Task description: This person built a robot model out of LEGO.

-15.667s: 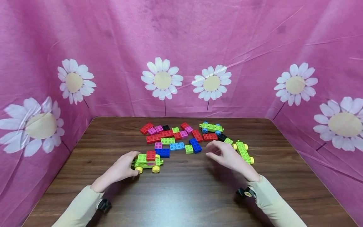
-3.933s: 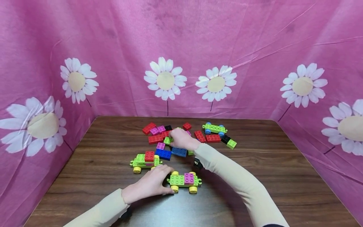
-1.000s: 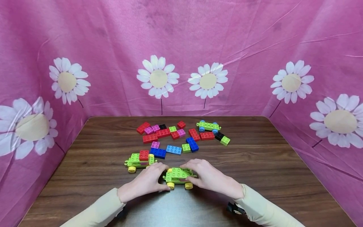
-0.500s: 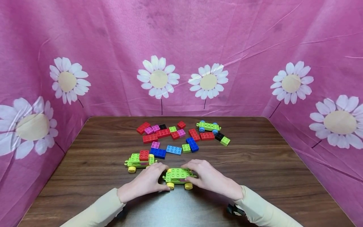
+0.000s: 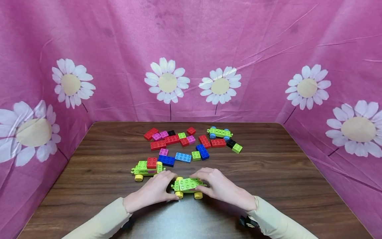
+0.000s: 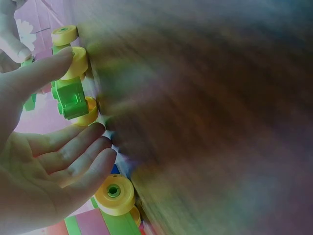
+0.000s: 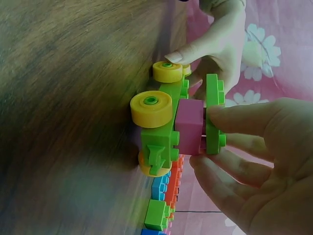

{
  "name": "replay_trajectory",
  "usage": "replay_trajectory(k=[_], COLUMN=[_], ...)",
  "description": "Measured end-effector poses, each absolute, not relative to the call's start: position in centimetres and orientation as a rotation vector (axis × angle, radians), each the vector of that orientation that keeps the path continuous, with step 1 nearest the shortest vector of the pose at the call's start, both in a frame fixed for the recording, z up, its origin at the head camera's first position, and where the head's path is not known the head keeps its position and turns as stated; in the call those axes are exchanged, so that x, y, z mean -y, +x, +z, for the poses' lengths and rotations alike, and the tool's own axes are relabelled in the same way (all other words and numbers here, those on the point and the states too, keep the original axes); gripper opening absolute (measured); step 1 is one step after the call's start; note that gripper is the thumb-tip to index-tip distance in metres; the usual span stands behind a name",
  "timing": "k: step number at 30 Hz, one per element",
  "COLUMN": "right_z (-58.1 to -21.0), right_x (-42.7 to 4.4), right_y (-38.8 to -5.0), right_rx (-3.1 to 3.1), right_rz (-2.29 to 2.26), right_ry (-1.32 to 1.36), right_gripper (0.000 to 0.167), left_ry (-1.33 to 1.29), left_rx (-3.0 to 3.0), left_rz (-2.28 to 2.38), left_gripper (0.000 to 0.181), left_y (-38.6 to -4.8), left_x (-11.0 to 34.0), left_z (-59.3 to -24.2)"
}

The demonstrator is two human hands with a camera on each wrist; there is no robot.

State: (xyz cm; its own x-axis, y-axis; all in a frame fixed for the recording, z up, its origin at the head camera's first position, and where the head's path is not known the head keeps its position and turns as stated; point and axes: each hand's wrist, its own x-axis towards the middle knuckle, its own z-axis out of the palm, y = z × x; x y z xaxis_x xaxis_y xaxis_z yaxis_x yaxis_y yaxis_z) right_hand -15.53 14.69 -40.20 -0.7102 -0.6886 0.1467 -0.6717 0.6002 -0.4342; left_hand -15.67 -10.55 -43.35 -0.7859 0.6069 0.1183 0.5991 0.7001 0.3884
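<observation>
Near the front middle of the table stands a toy car base, green with yellow wheels. My left hand grips its left end, thumb on a yellow wheel. A pink brick sits on the base's right part. Over it my right hand pinches a flat green studded brick between thumb and fingers. That green brick is askew to the base, and a narrow gap shows between it and the pink brick. My right fingers cover its far right end.
Just left stands another green car with a red brick on top. Behind lie loose bricks, among them a light blue one and a dark blue one. A blue-wheeled car base stands at the back right.
Against earlier frames, a yellow-wheeled base came from the right to the front middle and gained a pink brick, then a green brick above. In the last half second that green brick has turned askew.
</observation>
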Motion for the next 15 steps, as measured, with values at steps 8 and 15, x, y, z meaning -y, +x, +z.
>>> replay_trajectory(k=[8, 15], right_z=[-40.54, -40.36], right_x=[-14.70, -14.58], right_y=[-15.74, -15.93], right_rx=[-2.805, -2.774], right_rz=[-0.718, -0.753], right_ry=[-1.197, -1.166], right_gripper=[0.032, 0.030], left_ry=[1.007, 1.002], left_rx=[-2.864, -2.859], left_rz=[0.649, 0.650], left_gripper=[0.059, 0.059], left_y=[-15.67, -15.69], left_x=[10.55, 10.57], left_z=[-43.35, -43.26])
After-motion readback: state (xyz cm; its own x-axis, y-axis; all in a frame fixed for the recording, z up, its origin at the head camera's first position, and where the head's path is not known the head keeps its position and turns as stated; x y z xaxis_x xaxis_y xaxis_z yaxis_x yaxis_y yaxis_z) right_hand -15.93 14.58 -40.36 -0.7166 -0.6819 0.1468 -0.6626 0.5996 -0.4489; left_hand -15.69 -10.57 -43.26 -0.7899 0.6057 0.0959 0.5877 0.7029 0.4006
